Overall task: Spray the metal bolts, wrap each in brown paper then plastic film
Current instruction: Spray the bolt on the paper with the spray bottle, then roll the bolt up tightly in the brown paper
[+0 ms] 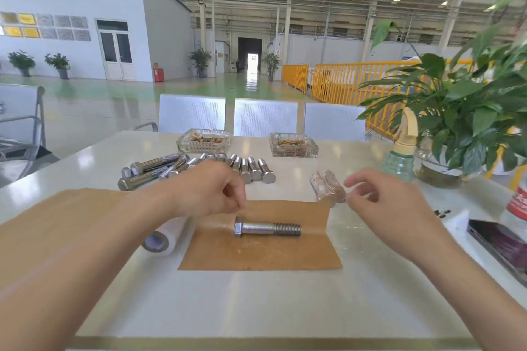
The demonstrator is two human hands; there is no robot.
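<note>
Looking out over a big factory hall: green floor, yellow railings (336,80), white chairs (265,117) across a pale glossy table (256,302). Slick-looking top, so likely to let round steel roll. Sitting at right, a leafy plant (467,111), a spray bottle (402,151) beside it, a phone (502,245) near the edge. Spread across the near left, a broad sheet of brown paper (51,236), a cut piece of it lying in the middle, with a film roll (162,239) between arm and piece. Resting at the back, two glass trays (202,141), then a row and heap of bare bolts (199,168). Lying right of those, two wrapped bolts (328,186). Lying crosswise on the cut piece, one bolt (266,229), head left, thread right. Probably heavy, rigid, maybe slippery if sprayed; best held by the hex head or plain shank. Paper light, stiff enough to crease, best taken by the far edge. Hovering over that far edge, left hand (211,188), fingers curled, tips pinched together; cannot tell whether paper is caught. Hanging right, right hand (382,196), fingers loosely bent, holding nothing.
</note>
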